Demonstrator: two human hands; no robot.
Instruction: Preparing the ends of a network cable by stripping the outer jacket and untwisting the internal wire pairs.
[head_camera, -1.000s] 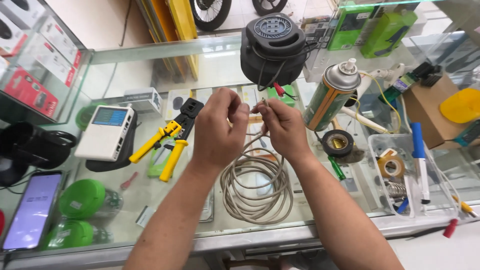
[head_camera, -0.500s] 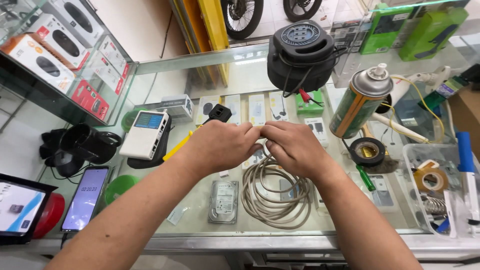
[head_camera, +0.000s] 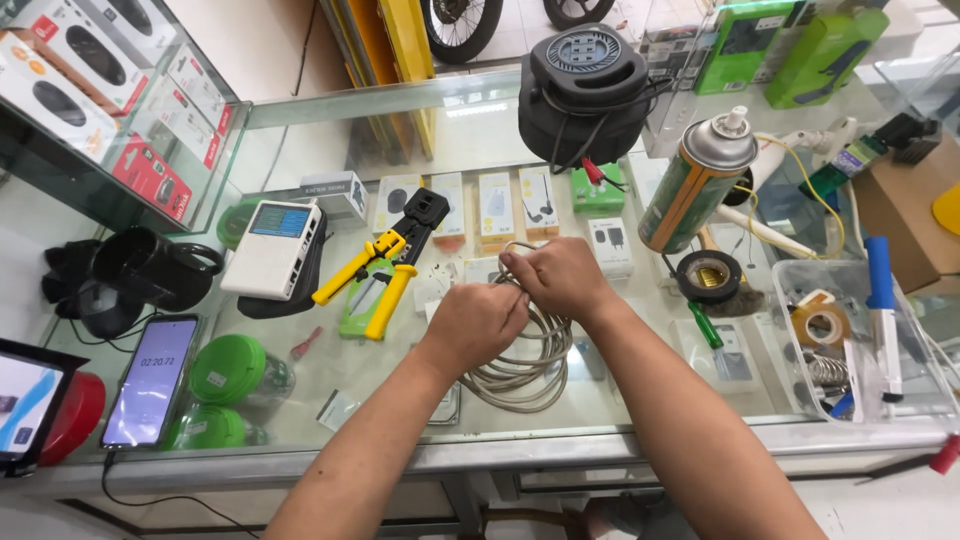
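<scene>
A grey coiled cable (head_camera: 525, 365) lies on the glass counter (head_camera: 400, 130) in the head view. My left hand (head_camera: 475, 322) is closed over the coil's upper left edge. My right hand (head_camera: 555, 278) grips the cable's upper loop just above it, fingers curled around the strand. Both hands are close together over the coil. A yellow-handled crimping tool (head_camera: 385, 262) lies just left of my left hand. The cable's end is hidden inside my fingers.
A white tester box (head_camera: 275, 248) and a phone (head_camera: 150, 380) lie at the left. A black cable reel (head_camera: 582, 90) stands behind, a spray can (head_camera: 695, 182) and black tape roll (head_camera: 708, 275) at the right, beside a clear plastic tray (head_camera: 860, 400) of tools.
Both hands have come down from in front of the reel onto the coil. The crimping tool, covered half a second ago, shows again. The camera has shifted.
</scene>
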